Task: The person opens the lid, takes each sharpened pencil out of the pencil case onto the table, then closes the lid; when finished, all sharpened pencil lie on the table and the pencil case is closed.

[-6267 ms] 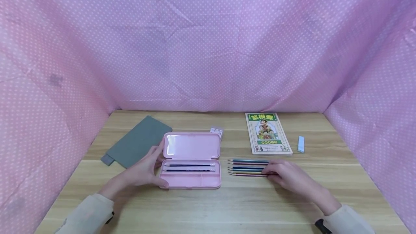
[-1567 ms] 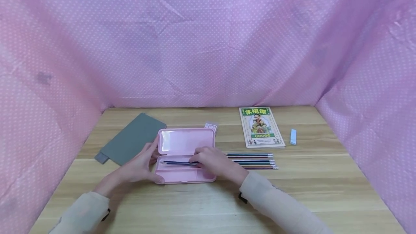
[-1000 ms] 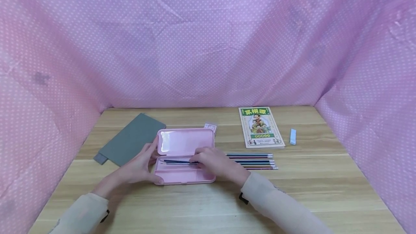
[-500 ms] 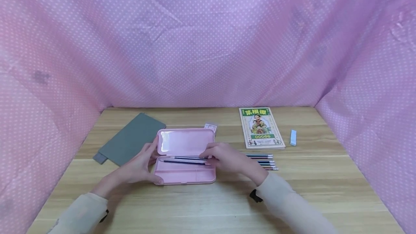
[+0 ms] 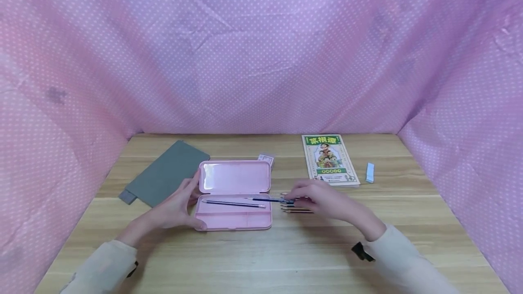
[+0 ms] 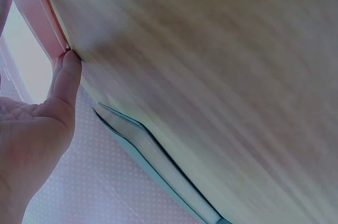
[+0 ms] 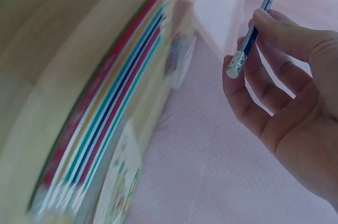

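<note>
**One pencil lifted, one left in the open case**

Pink dotted cloth walls three sides of a wooden table (image 5: 286,248). Near the table's middle lies one pink pencil case (image 5: 234,216), lid raised, with a single dark pencil (image 5: 233,203) in its long compartment. The left hand (image 5: 175,210) rests against the case's left end, thumb along the front corner and fingers loosely straight at the lid's edge. The right hand (image 5: 323,198), just right of the case, pinches one blue pencil (image 7: 259,20) between thumb and fingers, its point reaching over the case's right edge and its silver-capped end toward the palm. Beneath that hand lies a row of loose pencils (image 7: 105,108); the wrist view shows about seven, blurred. Toward the far edge lie one grey notebook (image 5: 165,178) at left, one small card box (image 5: 266,158) behind the lid, one illustrated booklet (image 5: 329,159) and one pale eraser (image 5: 369,172) at right.
</note>
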### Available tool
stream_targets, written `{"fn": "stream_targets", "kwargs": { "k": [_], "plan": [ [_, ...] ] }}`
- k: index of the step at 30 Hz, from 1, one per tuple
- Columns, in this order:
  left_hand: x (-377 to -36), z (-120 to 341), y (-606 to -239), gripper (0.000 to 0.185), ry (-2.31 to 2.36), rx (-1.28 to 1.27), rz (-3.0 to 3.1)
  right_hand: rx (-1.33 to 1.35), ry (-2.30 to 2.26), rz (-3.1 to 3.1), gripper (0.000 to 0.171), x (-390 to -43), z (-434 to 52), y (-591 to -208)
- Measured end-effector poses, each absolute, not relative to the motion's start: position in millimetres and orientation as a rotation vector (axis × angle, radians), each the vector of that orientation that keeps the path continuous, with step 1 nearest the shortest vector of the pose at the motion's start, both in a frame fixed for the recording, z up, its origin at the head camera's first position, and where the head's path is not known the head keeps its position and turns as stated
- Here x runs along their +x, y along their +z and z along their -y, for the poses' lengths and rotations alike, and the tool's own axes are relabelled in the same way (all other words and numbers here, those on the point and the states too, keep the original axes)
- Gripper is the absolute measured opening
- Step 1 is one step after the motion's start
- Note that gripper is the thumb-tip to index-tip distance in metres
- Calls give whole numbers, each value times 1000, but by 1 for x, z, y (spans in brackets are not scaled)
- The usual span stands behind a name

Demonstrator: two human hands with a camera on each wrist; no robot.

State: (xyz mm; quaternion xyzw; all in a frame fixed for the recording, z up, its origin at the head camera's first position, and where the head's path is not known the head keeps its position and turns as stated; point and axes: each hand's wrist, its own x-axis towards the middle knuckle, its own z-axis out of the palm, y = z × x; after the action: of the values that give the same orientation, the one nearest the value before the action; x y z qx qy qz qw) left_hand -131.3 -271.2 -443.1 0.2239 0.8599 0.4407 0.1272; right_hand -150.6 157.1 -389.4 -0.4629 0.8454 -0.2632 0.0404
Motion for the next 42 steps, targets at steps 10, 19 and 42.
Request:
{"fn": "stream_targets", "kwargs": {
  "k": [10,19,42],
  "plan": [
    [-134,266,-443,150,1274,652,-2491,-1469,-812,-2654,33,-135,-216,-407],
    [-136,268,-445,150,1264,644,-2496,-1393,-774,-2693,34,-125,-248,-419],
    [-128,272,-443,151,1251,615,-2518,-1327,-634,-2756,33,-123,-270,-430]
  ]
}}
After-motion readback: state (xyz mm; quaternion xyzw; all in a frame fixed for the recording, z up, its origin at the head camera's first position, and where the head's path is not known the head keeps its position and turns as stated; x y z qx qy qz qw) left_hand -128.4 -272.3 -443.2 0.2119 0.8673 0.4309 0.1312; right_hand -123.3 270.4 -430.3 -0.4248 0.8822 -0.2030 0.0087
